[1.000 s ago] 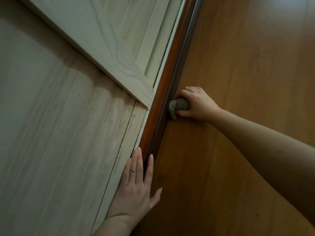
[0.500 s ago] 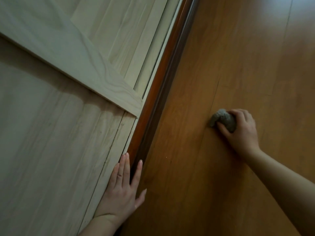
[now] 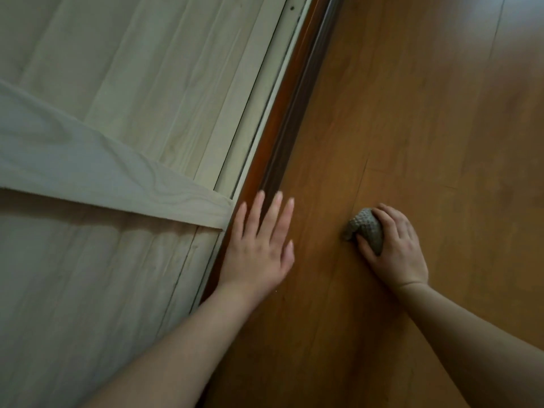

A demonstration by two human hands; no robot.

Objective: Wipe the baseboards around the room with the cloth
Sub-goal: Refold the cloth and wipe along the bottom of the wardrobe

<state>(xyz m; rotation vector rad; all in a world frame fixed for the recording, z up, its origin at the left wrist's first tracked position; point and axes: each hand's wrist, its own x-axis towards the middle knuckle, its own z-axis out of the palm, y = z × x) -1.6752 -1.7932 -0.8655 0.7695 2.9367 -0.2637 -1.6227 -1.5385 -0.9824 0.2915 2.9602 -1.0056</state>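
**Along the foot of the pale wood panelling: cloth off the baseboard, on the floor**

Along the bottom edge of the pale wood panelling (image 3: 97, 92) the baseboard (image 3: 282, 134) shows as a reddish-brown strip with a darker band beside it. Its long axis runs on a diagonal, from the far right at the top of the view down toward the near left, where the left forearm covers it.

The left hand (image 3: 259, 245) lies flat across this strip with fingers straight and slightly spread, the fingertips pointing far along the baseboard; it holds nothing. A diagonal pale board (image 3: 112, 178) on the panelling ends just beside its little finger.

The right hand (image 3: 394, 245) rests on the orange-brown wooden floor (image 3: 412, 113), well to the right of the baseboard, with its fingers and thumb curled round the cloth (image 3: 368, 228). This grey, textured cloth is bunched into a small wad that bulges out of the fist on the left side, toward the baseboard but clearly apart from it, with bare floor between them. Whether the wad presses on the floor cannot be told.
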